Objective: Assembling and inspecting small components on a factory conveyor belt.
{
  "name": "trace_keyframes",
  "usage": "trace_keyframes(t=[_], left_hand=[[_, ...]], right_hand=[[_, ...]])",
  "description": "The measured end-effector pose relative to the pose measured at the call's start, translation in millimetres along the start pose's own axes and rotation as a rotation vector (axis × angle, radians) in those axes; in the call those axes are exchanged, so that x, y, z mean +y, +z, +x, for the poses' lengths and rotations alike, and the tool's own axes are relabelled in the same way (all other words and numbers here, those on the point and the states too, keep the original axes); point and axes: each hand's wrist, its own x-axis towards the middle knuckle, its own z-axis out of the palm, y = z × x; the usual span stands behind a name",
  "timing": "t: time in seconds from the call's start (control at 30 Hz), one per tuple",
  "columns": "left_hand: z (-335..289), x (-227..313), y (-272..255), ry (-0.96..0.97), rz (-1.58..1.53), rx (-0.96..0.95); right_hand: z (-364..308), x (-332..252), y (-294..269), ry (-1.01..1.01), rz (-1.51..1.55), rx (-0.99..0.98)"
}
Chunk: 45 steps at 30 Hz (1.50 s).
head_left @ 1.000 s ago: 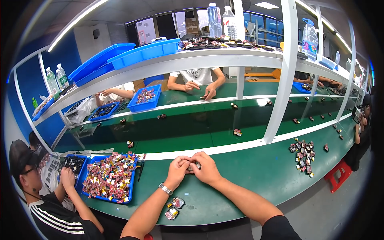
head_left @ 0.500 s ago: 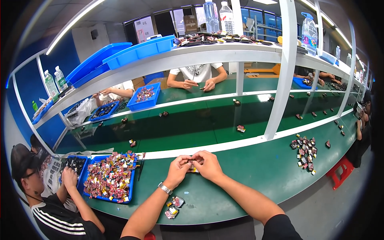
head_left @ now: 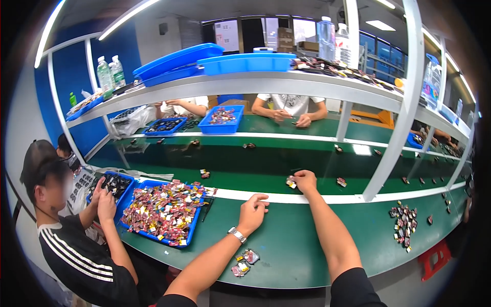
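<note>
Nearest: two small loose parts (head_left: 249, 257) on the green table (head_left: 302, 256), lower centre of frame. Left hand (head_left: 253, 212) is just above them in frame, over the table: fingers half-curled, released, nothing visible in them. Blue tray (head_left: 196, 222), left of centre, heaped with similar parts.

Further out, right hand (head_left: 305, 180) reaches past the white rail (head_left: 232, 194), centre right. Small part (head_left: 291, 181) sits at its fingertips, over the dark green strip (head_left: 255, 174); can't tell if pinched or released.

Handling, my read: light, stiff dark body, thin pink/white/yellow bits probably fragile. Pinch opposite edges of the body, don't squeeze the coloured bits; smooth faces may slip.

Beyond: more parts along the strip, co-worker's hands (head_left: 303, 121) upper centre, blue trays (head_left: 245, 63) on the shelf (head_left: 245, 82).
</note>
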Motion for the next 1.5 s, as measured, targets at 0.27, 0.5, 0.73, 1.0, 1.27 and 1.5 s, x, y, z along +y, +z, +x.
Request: trace_keyframes(t=[0.27, 0.5, 0.73, 1.0, 1.27, 1.5], left_hand=[[-5, 4, -15, 0.267, 0.572, -0.192], [-11, -63, -13, 0.379, 0.279, -0.22], [1, -28, -16, 0.522, 0.447, -0.286], [3, -6, -19, 0.227, 0.354, -0.189], [4, 18, -16, -0.454, -0.259, -0.562], [-5, 29, -12, -0.449, -0.333, -0.646]], right_hand=[[-26, -100, 94, -0.525, -0.429, -0.185], [-87, -182, 241, -0.487, -0.54, -0.576], [-88, -169, 257, -0.543, -0.411, -0.434], [-52, -122, 81, -0.425, 0.078, -0.467], [-107, -22, -67, -0.364, 0.147, -0.871], [-143, -32, -57, -0.581, 0.095, -0.544]])
